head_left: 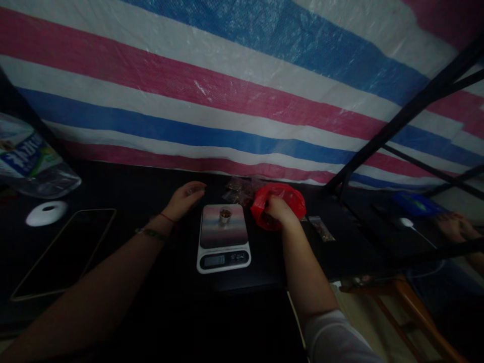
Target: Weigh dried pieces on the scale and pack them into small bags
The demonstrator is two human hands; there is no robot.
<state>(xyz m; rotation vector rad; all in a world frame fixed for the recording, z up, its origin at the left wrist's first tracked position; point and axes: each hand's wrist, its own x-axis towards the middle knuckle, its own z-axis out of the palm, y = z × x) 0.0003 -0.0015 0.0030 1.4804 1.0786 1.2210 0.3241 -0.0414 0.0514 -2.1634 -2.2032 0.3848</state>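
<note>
right hand [278,208] is down inside the red bag [297,197], can't tell if it's gripping anything in there. left hand [185,197] is curled round some clear plastic thing [195,190], and the little cup [225,218] sits on the scale [212,234] between both hands, small packets [235,186] just behind it

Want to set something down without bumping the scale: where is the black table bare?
Bare table appears between the bottle and the left hand, beyond the phone. A smaller patch lies between the scale and the right forearm. It is crowded behind the scale, where small clear bags lie beside the red bag, into which the right hand reaches.
</note>
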